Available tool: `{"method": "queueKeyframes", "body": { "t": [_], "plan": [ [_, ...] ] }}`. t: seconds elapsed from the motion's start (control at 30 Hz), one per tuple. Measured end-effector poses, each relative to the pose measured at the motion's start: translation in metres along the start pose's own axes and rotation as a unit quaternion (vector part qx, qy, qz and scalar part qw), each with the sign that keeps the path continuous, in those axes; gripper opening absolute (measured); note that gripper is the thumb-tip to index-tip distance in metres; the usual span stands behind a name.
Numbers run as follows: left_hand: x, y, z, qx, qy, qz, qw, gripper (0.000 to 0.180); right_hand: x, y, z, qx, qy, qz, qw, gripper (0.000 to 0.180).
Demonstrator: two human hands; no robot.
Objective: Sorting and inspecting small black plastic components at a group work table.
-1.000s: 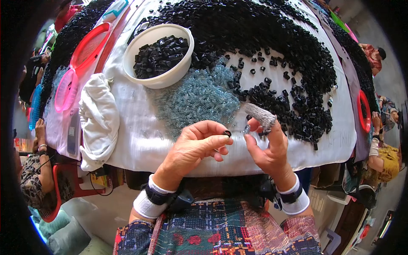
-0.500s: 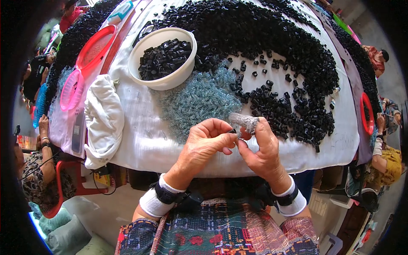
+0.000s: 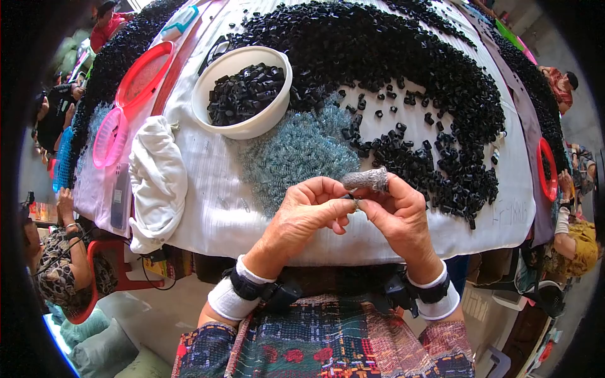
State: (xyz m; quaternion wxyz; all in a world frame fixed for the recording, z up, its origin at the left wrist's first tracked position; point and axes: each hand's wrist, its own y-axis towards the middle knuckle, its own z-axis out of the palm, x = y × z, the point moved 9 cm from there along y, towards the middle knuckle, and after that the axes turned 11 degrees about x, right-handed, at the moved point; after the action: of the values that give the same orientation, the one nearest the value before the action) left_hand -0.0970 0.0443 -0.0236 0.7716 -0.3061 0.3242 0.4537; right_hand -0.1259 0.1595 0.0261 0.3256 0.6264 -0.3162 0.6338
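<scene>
My left hand (image 3: 304, 211) is closed in a pinch at the table's near edge; what its fingertips grip is mostly covered by them. Facing it, my right hand (image 3: 403, 211) is also closed, thumb tip against the left thumb tip. A tiny greyish coil, seemingly a spring (image 3: 357, 204), shows between the thumbs. A grey knitted finger cover (image 3: 367, 180) sits on my right index finger. Just beyond my hands lies a heap of small, pale blue-grey springs (image 3: 293, 157). Small black plastic pieces (image 3: 413, 151) are scattered to the right of it.
Behind the springs stands a white bowl (image 3: 246, 131) of black pieces. A large black heap (image 3: 378, 44) spreads across the far cloth. On the left lie a white cloth bundle (image 3: 157, 183), a pink basket (image 3: 110, 137) and a red tray (image 3: 144, 75). Other people sit along both sides.
My thumb tips have come together, and the black piece seen at my left fingertips is now covered. The finger cover has turned more level. The view has shifted slightly.
</scene>
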Motion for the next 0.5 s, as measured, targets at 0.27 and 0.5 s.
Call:
{"method": "queueKeyframes", "body": {
  "t": [0.27,0.5],
  "plan": [
    [0.0,0.004,0.003,-0.007,-0.062,-0.009,0.998,0.023,-0.008,-0.001,-0.013,-0.053,0.078,-0.001,0.996,0.022],
    [-0.004,0.006,0.007,0.012,0.046,0.026,0.999,0.021,-0.017,0.003,-0.01,-0.062,0.12,-0.005,0.991,0.02]
  ]
}}
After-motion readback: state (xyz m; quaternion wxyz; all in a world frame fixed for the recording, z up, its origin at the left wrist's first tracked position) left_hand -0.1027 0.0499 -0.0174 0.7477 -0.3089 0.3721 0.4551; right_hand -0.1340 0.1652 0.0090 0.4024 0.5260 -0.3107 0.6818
